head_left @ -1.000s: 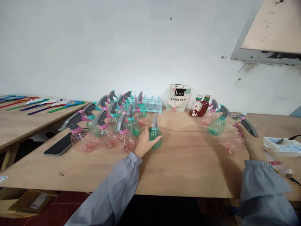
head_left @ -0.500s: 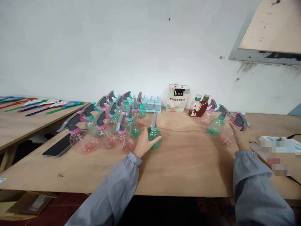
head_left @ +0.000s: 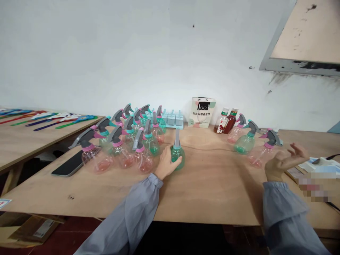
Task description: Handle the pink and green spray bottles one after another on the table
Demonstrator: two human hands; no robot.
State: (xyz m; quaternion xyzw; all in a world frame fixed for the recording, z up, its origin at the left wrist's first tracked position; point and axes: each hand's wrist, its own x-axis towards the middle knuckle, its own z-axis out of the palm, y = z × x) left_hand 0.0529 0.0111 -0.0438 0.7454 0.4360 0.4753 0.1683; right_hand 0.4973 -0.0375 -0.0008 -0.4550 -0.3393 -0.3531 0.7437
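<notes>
One green spray bottle (head_left: 179, 152) stands mid-frame, the left hand (head_left: 166, 162) curled round its body, best gripped lightly and low, while the right hand (head_left: 282, 163), loosely open and empty, hangs near a pink bottle (head_left: 258, 156) at frame right.

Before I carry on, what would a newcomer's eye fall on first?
The left hand cups a round, translucent green plastic spray bottle near the picture's centre. A cluster of similar pink and green bottles stands to its left. Farther right, the open right hand is beside a translucent pink bottle.
</notes>
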